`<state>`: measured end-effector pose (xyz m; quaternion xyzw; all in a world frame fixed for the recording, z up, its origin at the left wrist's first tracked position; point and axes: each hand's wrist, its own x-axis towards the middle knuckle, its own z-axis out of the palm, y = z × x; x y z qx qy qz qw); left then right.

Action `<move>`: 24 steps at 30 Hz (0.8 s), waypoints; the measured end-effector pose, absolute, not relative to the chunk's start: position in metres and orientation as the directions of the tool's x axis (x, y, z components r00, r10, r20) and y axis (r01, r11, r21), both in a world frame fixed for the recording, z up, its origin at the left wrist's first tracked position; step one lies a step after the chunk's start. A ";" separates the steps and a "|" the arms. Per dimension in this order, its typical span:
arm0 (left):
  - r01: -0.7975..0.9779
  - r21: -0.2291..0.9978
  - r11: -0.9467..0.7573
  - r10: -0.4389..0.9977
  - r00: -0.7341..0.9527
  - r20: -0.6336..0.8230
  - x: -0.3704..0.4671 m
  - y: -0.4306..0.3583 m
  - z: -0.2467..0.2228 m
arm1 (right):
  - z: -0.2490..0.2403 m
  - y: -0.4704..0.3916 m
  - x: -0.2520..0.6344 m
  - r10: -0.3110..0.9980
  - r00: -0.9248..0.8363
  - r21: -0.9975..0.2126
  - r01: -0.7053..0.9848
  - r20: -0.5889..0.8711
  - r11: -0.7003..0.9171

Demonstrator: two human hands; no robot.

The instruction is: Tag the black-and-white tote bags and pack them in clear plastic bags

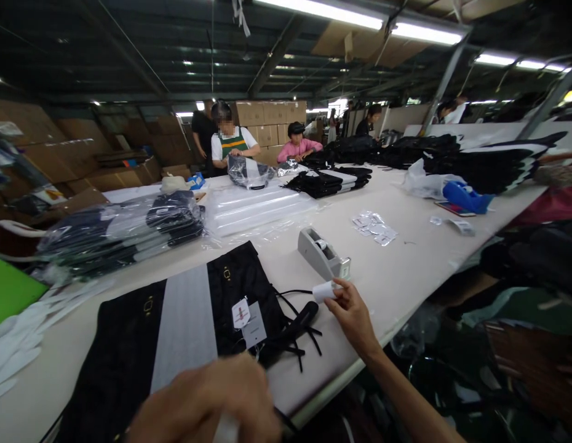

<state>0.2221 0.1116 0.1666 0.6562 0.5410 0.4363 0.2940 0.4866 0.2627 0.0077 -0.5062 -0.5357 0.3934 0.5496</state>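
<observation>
Closest in, here's the left hand (pixel 212 397), a blur of curled fingers over the near end of the black cloth (pixel 240 280); a white bit peeks out beneath, but whether that grip has hold of anything, I can't tell. Over by the tabletop's (pixel 406 271) right edge comes the right hand (pixel 353 311), its grip pinched to the width of a small white piece (pixel 323 292), thumb and fingertips on it, clear above the surface. The cloth lies flat, grey band across it, tags (pixel 254 325) on top, dark straps (pixel 290 332) spilling towards that same right edge. Just past the fingers sits the tape dispenser (pixel 319 253), and beyond it a scatter of labels (pixel 374 226). Out towards the left edge, a wrapped stack (pixel 124 231), with clear bags (pixel 258 209) right alongside; off to the right edge, a phone (pixel 454 209) beside a blue bag (pixel 468 195). And at the far edge, a co-worker in a green apron (pixel 233 141) has both hands at a wrapped bundle (pixel 250 172), cartons (pixel 267 117) piled behind.
</observation>
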 end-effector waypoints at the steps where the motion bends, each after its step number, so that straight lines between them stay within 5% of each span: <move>1: 0.455 0.861 -0.226 0.973 0.074 0.217 0.232 0.123 0.161 | 0.015 0.255 0.486 0.977 0.094 -0.981 0.051 0.192 0.188; 7: 0.294 0.939 -0.178 0.967 0.228 0.112 0.287 0.174 0.115 | 0.065 0.207 0.482 0.993 -0.059 -0.991 -0.097 0.098 0.092; 11: 0.133 0.979 -0.158 0.980 0.144 0.139 0.306 0.182 0.106 | 0.072 0.189 0.480 0.983 -0.184 -0.996 -0.085 -0.016 -0.033; 18: -0.169 0.980 0.109 0.991 0.090 -0.095 0.313 0.181 0.093 | 0.055 0.185 0.488 0.922 -0.329 -0.972 -0.045 -0.202 -0.229; 20: -0.182 0.974 0.132 0.990 0.068 -0.121 0.311 0.181 0.088 | 0.057 0.188 0.494 0.973 -0.201 -0.993 0.010 -0.116 -0.116; 24: -0.100 0.972 0.214 0.977 0.044 -0.211 0.309 0.182 0.078 | 0.075 0.193 0.501 0.929 -0.076 -0.895 0.250 0.363 0.370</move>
